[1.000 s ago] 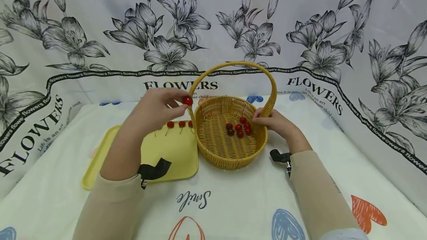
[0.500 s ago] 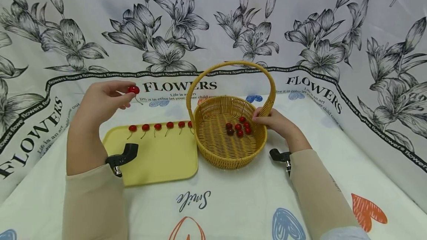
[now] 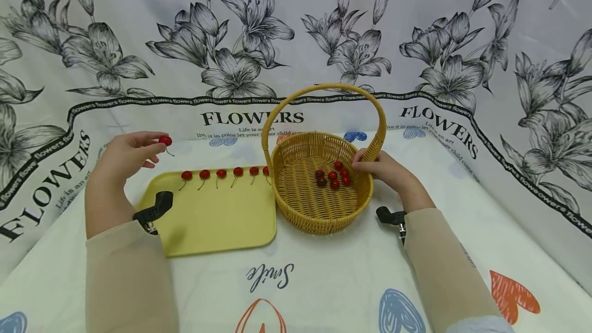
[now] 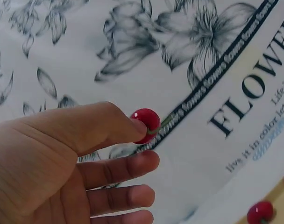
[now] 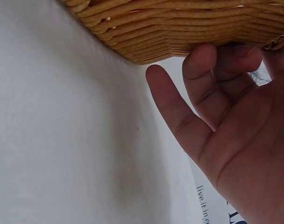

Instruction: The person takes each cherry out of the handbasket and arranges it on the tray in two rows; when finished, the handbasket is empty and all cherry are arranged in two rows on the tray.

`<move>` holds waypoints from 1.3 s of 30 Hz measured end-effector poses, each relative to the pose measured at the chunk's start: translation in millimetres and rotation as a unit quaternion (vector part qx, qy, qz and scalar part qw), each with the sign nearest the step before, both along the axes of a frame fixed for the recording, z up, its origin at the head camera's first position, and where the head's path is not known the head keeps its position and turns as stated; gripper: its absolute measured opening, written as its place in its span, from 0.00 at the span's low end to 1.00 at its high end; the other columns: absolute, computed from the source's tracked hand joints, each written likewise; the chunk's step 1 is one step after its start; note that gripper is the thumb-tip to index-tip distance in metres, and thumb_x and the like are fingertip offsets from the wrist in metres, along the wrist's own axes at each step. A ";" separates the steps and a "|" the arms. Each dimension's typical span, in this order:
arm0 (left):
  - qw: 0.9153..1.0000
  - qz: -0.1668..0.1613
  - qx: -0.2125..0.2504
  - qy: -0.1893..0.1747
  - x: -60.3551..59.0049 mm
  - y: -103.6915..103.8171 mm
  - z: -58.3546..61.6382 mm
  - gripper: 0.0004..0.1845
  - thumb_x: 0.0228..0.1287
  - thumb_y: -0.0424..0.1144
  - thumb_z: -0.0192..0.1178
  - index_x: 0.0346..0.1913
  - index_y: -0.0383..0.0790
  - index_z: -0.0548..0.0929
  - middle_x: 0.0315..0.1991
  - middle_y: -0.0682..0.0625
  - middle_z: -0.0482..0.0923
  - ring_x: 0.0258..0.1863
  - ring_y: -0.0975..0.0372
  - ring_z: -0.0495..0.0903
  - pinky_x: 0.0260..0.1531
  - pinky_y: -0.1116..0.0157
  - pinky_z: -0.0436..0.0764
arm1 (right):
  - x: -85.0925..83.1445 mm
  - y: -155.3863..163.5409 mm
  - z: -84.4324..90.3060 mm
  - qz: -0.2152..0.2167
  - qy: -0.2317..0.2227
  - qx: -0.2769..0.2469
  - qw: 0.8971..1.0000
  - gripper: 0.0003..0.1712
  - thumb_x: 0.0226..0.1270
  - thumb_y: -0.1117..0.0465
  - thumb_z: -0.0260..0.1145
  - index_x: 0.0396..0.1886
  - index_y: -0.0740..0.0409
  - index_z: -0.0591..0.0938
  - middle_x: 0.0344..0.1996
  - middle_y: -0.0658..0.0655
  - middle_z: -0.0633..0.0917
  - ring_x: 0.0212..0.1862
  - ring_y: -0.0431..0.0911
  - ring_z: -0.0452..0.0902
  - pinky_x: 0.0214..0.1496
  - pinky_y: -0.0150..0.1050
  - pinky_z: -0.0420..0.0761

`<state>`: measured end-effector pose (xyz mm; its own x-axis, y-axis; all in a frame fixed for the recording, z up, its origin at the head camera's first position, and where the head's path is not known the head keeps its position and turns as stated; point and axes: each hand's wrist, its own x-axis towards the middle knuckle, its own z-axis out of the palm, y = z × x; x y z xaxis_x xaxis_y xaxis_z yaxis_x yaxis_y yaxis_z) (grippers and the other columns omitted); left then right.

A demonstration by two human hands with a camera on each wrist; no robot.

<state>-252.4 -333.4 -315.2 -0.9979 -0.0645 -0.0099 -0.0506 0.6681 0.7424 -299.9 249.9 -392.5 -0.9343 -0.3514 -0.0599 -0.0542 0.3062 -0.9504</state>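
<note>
Thumb and index finger of my left hand (image 3: 124,157) pinch a red cherry (image 4: 149,119) with a green stem. In the head view it hangs above the far left corner of the yellow tray (image 3: 222,222). The left wrist view shows the other fingers apart from the cherry. My right hand (image 3: 387,172) grips the rim of a yellow woven basket (image 3: 319,225) by the handle's right foot, thumb on the inner side. Seen from the right wrist, several fingertips (image 5: 200,58) touch the outer wall and the little finger stands off it.
Several stemmed cherries (image 3: 221,173) lie in a row along the tray's far edge, the rightmost partly behind the basket. More red and dark cherries (image 3: 332,174) sit in the basket's right half. A tall handle (image 3: 339,86) arches over it. Behind hangs a flower-printed cloth (image 3: 240,30).
My left hand has carried the cherry from beside the basket's handle leftward, then lower toward the tray's far left corner. The basket and my right hand stay in place.
</note>
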 end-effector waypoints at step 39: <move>0.991 0.025 0.025 -0.128 -12.3 -38.7 -74.7 0.33 0.70 0.38 0.61 0.76 0.37 0.67 0.79 0.29 0.46 0.76 0.32 0.43 0.71 0.35 0.47 | 1.8 -0.7 1.5 -0.007 -0.016 0.011 1.000 0.19 0.72 0.51 0.69 0.50 0.60 0.78 0.56 0.66 0.81 0.62 0.57 0.75 0.66 0.58 0.68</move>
<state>-264.7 -372.1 -390.0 -0.9580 -0.1069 -0.2662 -0.2733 0.6225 0.7333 -298.1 249.3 -391.1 -0.9368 -0.3362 -0.0965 -0.0199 0.3267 -0.9449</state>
